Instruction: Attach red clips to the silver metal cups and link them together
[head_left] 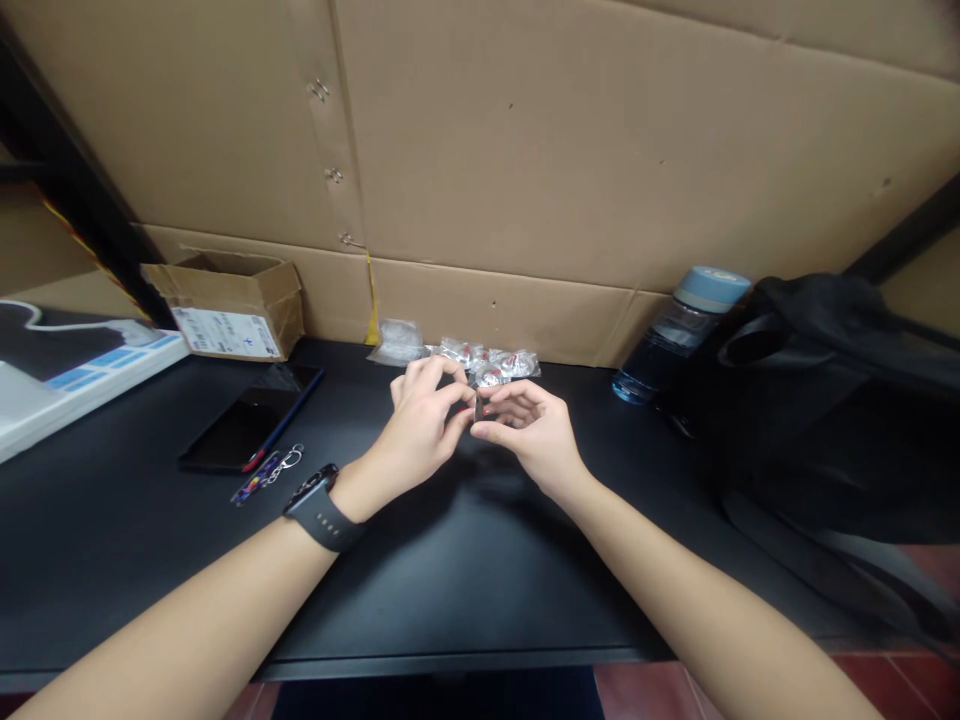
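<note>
My left hand (427,415) and my right hand (534,432) meet over the black table. Between their fingertips is a small thin piece (478,408), seen nearly edge-on, with a silvery edge and a bit of red; its kind is too small to make out. Both hands are closed in a pinch on it, and the fingers hide part of it. Just behind the hands lie several small clear plastic packets (510,367) with shiny and red contents. To the left of my watch-wearing wrist lies a keychain (266,477) with a metal clasp and a colourful charm.
On the left are a dark phone (255,418), an open cardboard box (232,305) and a white power strip (97,390). A blue-lidded bottle (679,335) and a black bag (832,420) stand at right. Cardboard (525,150) walls off the back.
</note>
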